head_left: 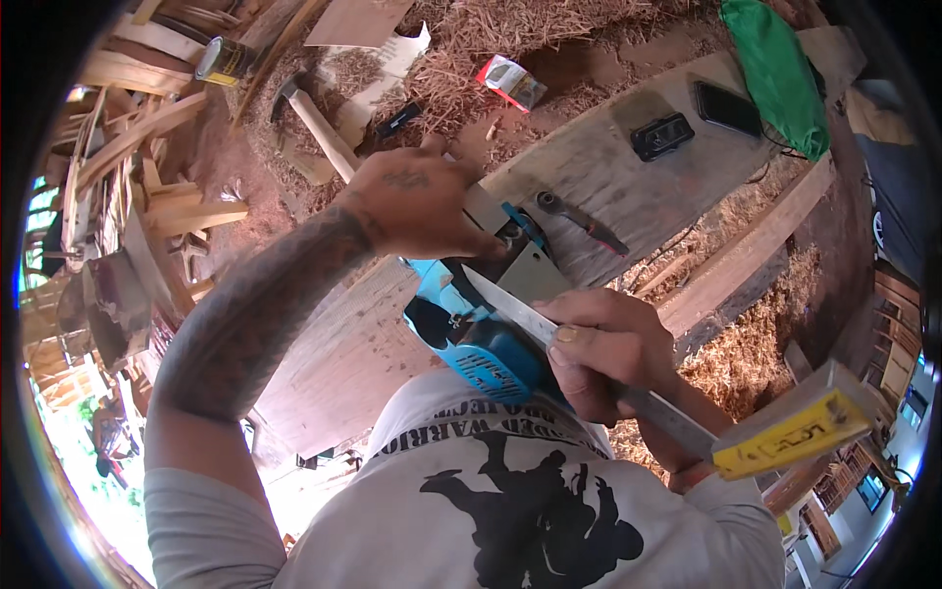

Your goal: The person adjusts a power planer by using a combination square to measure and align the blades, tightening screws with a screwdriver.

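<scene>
A teal power tool [471, 358] lies on a plywood board against my torso, its grey metal base plates [543, 276] facing up. My left hand [417, 196] rests on the upper part of the tool, thumb near the dark opening between the plates, fingers partly bent and partly hidden. My right hand [608, 348] grips the steel blade of a try square [785, 432] with a yellow-marked handle, which sticks out to the right. The blade's far end lies across the tool beside my left thumb. A ratchet wrench [579, 221] lies on the board to the right.
A hammer [319, 128], a red-white packet [510, 83] and a can [224, 61] sit among wood shavings. A phone [726, 106], a black case [660, 135] and a green bag [775, 69] are on the board [687, 187]. Lumber scraps [147, 196] pile at the left.
</scene>
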A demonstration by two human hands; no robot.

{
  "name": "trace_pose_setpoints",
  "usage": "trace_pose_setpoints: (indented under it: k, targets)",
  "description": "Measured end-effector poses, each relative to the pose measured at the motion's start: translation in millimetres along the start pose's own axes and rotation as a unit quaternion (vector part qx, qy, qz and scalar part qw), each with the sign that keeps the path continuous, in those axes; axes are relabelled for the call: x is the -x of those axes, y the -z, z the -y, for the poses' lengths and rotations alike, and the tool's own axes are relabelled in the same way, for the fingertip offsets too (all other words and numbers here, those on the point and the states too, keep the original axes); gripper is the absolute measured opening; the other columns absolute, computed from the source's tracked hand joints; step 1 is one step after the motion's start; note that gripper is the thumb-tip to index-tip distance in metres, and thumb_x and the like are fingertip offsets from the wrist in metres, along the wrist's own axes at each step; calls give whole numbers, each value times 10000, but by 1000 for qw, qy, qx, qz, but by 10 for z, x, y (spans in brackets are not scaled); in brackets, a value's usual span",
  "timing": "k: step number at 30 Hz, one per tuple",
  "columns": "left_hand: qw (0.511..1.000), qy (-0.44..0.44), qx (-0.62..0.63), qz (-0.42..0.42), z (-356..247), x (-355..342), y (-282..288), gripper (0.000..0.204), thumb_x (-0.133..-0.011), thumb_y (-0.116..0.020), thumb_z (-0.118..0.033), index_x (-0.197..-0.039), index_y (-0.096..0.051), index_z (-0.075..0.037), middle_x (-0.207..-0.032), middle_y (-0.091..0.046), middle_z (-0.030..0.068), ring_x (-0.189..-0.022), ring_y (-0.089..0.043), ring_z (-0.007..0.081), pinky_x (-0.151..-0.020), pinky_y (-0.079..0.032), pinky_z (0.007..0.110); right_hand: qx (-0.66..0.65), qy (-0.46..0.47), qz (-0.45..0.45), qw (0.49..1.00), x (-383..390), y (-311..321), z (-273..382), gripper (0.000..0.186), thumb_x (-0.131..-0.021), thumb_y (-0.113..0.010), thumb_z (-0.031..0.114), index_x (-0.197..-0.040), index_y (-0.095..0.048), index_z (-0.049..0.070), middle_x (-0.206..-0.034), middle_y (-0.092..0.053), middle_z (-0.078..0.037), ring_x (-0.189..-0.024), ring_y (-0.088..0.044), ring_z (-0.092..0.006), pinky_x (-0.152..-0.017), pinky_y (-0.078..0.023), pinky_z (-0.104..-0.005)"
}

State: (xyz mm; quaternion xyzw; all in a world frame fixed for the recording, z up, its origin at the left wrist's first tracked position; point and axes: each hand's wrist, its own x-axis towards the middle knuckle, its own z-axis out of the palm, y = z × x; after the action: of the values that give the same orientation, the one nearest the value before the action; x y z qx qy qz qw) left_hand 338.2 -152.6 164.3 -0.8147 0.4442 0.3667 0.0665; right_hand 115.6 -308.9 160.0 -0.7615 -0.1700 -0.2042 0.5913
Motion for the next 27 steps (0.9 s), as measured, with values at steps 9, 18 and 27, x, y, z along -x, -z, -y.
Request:
trace_pose_setpoints:
  k: [9,18,27]
  targets:
    - [999,-15,-5,-27,15,-16,-53,958,-793,-749,-795,-1483,-633,-141,-1256,-620,257,-1223,-663,437,-1045,-532,512,10,2,-10,1000,-24,63,-21,442,-826,-780,-63,-1222,-605,30,-1138,-720,-276,-738,-736,-287,-598,-599,-343]
    - [999,-20,5,-43,90,6,-110,945,-789,-762,-791,-1464,-646,-139,-1278,-622,269,-1200,-669,436,-1010,-542,515,22,31,-43,998,-45,-50,-83,436,-818,-790,-55,-1203,-613,43,-1121,-726,-263,-732,-731,-259,-634,-599,-343]
    - [988,-45,2,-147,307,-142,-479,1025,-595,-870,-814,-1426,-686,-243,-1497,-525,298,-1282,-645,443,-1033,-550,535,-4,-16,-177,984,-131,138,-21,193,-945,-633,-62,-1124,-628,9,-1107,-670,-162,-941,-701,-260,-811,-573,-361]
